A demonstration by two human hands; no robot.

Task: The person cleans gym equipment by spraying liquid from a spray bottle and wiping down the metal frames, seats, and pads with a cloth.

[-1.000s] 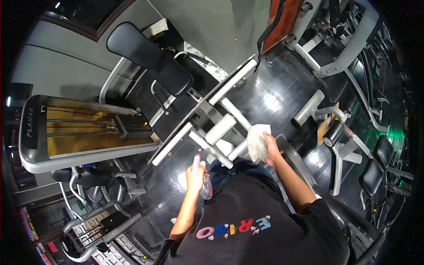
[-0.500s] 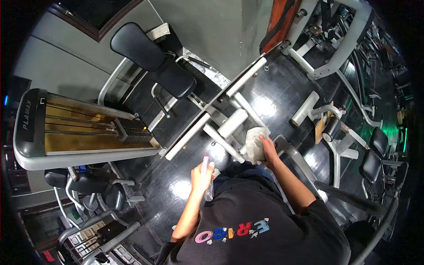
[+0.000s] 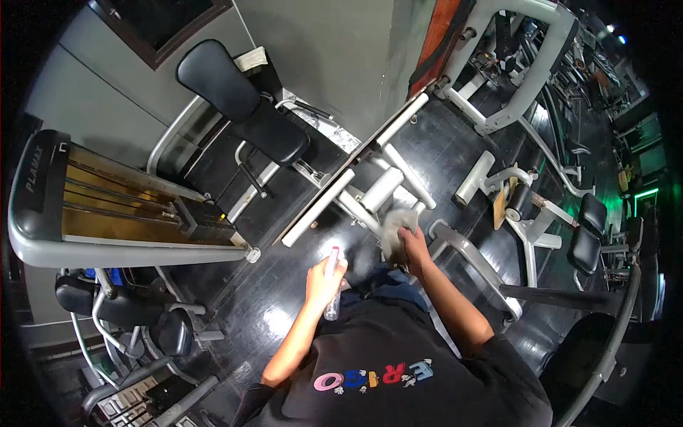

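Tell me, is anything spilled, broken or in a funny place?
Nothing looks spilled or broken. The pale, folded, cloth-like piece near the black padded backrest looks a bit odd, as if left behind.

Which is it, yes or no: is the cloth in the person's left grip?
No: the left grip holds a clear bottle; the right grip holds the cloth.

Floor [image 3: 276,322], left of the black shirt [image 3: 409,341]: glare patches are whitening the dark surface. Left hand [image 3: 324,282], above the shirt: is catching bright light. Right hand [image 3: 414,249], above the shirt: is showing darker. Green light strip [image 3: 646,193], far right of the shirt: is glowing. Distant equipment [image 3: 580,92], upper right of the shirt: is dimming and losing detail. Borders, around the shirt: blackness is rounding the corners; wide-lens distortion is stretching the outer scene.
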